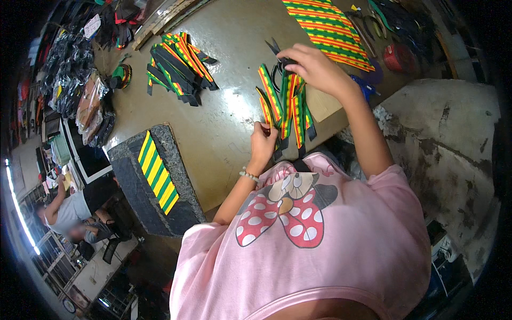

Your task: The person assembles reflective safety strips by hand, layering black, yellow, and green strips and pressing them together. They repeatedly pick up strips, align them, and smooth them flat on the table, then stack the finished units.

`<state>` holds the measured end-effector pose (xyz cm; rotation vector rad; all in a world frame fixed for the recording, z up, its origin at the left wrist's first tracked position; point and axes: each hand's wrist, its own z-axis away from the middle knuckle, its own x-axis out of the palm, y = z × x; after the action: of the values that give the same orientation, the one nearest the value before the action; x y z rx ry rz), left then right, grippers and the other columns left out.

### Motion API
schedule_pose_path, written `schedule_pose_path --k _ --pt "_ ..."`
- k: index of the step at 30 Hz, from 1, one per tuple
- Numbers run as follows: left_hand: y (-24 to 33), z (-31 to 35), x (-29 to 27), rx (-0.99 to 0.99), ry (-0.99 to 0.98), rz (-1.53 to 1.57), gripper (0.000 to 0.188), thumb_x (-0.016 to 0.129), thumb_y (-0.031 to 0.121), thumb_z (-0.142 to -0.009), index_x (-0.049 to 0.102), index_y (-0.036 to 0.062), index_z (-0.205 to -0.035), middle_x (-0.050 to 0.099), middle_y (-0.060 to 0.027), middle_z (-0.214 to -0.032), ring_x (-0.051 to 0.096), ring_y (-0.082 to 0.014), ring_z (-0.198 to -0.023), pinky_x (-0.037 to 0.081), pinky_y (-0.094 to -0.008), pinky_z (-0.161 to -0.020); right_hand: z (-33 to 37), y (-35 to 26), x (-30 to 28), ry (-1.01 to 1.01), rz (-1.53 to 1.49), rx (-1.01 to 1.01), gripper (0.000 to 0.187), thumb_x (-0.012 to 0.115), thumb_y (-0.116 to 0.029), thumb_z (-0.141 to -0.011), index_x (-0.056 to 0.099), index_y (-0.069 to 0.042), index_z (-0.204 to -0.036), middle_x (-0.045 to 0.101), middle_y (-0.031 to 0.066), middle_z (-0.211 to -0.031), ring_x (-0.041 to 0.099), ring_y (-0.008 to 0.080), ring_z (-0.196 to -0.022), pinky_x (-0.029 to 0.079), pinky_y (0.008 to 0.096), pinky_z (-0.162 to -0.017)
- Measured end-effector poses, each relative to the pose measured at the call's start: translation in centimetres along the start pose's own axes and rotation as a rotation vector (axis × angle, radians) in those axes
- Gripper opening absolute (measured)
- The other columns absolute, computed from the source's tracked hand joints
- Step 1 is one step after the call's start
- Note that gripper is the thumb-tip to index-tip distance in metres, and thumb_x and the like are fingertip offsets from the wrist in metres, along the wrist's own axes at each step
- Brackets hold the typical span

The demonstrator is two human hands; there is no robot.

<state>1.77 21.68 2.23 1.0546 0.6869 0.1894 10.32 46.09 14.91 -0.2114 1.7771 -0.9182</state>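
My left hand is closed in a pinch on the lower end of a narrow striped strip in red, yellow and green. Farther up, my right hand curls its fingers over the dark handles of a pair of scissors, whose blades point away from me. Between and below the hands lies a loose bunch of similar striped strips, several with dark ends, near the table's front edge. Some of the strips pass under my right hand, which partly hides them and the scissor handles.
A larger pile of strips lies left on the table. Striped fabric sheet lies at the far right, near a red roll. A tan block is beside the bunch. A stone slab carries a green-yellow piece. Another person sits far left.
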Motion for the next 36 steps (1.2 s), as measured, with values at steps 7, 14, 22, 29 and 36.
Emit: schedule_pose_path --k 7,14,22,29,36 --pt "-0.7 -0.6 0.4 0.118 -0.075 0.029 0.02 0.068 0.01 -0.083 0.053 -0.002 -0.087 0.061 -0.0149 -0.076 0.057 -0.0235 -0.062 0.045 -0.0349 -0.058 8.3 -7.3 -3.0 0.582 -0.123 0.311 0.025 0.059 -0.005 -0.093 0.057 -0.002 -0.117 0.062 0.0098 -0.104 0.064 0.018 -0.096 0.055 0.0286 -0.078" --pt "-1.4 1.2 0.7 0.252 -0.134 -0.144 0.028 0.061 0.023 -0.091 0.058 -0.0001 -0.106 0.058 -0.0212 -0.113 0.053 -0.038 -0.106 0.041 -0.0443 -0.094 19.4 -3.8 13.4 0.235 -0.936 0.797 0.033 0.064 -0.005 -0.089 0.056 0.002 -0.12 0.065 0.0118 -0.106 0.065 0.0178 -0.09 0.054 0.0308 -0.077" --pt "1.8 5.3 3.8 0.032 -0.207 -0.08 0.08 0.071 0.036 -0.07 0.042 0.0243 -0.144 0.028 -0.0238 -0.15 0.035 -0.0394 -0.135 0.029 -0.0592 -0.107 8.8 9.5 6.9 -0.083 0.37 -0.151 0.042 0.04 -0.025 -0.1 0.052 0.0 -0.132 0.055 0.0221 -0.128 0.057 0.0341 -0.111 0.046 0.0446 -0.095" --pt "-2.2 6.8 4.0 0.308 0.065 -0.061 0.078 0.07 0.038 -0.072 0.042 0.0283 -0.143 0.024 -0.0227 -0.152 0.028 -0.0398 -0.139 0.027 -0.0604 -0.108 -1.8 9.0 7.9 -0.478 0.944 -0.397 0.043 0.049 -0.024 -0.096 0.052 -0.001 -0.132 0.054 0.0251 -0.112 0.053 0.0353 -0.098 0.04 0.0453 -0.086" --pt "-3.6 5.5 6.2 0.431 0.11 -0.192 0.075 0.069 0.04 -0.073 0.042 0.0322 -0.143 0.02 -0.0217 -0.155 0.021 -0.0403 -0.142 0.025 -0.0615 -0.109 -1.9 9.9 4.2 -0.521 0.965 -0.229 0.031 0.051 -0.014 -0.094 0.063 0.0 -0.12 0.055 0.0267 -0.086 0.052 0.029 -0.071 0.04 0.0433 -0.065"
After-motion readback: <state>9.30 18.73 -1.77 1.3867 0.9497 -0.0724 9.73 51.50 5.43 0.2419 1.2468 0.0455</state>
